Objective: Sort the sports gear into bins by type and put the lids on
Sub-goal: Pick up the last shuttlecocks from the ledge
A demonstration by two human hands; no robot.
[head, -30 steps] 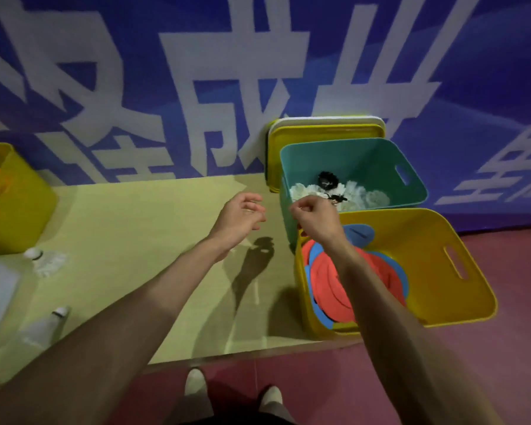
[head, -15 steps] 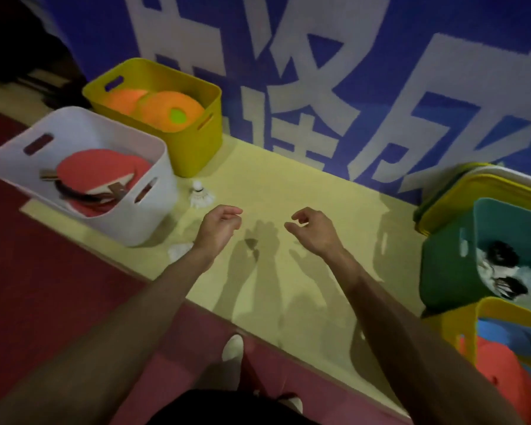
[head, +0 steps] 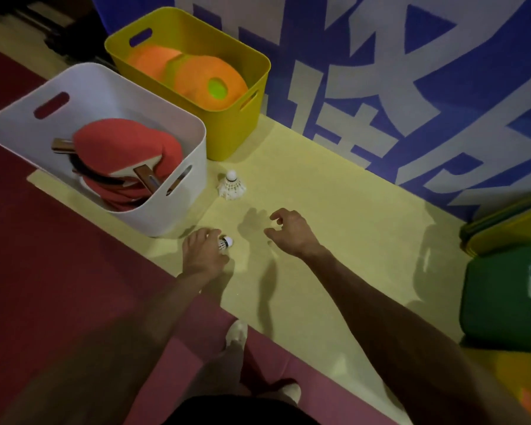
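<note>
My left hand point(head: 203, 254) curls round a white shuttlecock point(head: 225, 242) lying on the yellow mat, only its cork end showing past my fingers. My right hand point(head: 290, 231) hovers just right of it, fingers loosely bent, holding nothing. A second shuttlecock point(head: 232, 186) stands upright on the mat beside the white bin point(head: 178, 207), which holds red table-tennis paddles point(head: 126, 154). Behind it a yellow bin point(head: 236, 124) holds orange discs point(head: 206, 78). The green bin point(head: 503, 302) sits at the right edge, its contents barely visible.
Yellow lids point(head: 503, 225) lean stacked against the blue banner wall point(head: 411, 72) behind the green bin. The yellow mat point(head: 334, 240) borders dark red floor point(head: 43, 271) on the near side. My feet point(head: 236, 332) stand at the mat's edge.
My view swung left from the green and yellow bins to the white bin. My left hand dropped to the mat and closed round a shuttlecock; my right hand followed alongside.
</note>
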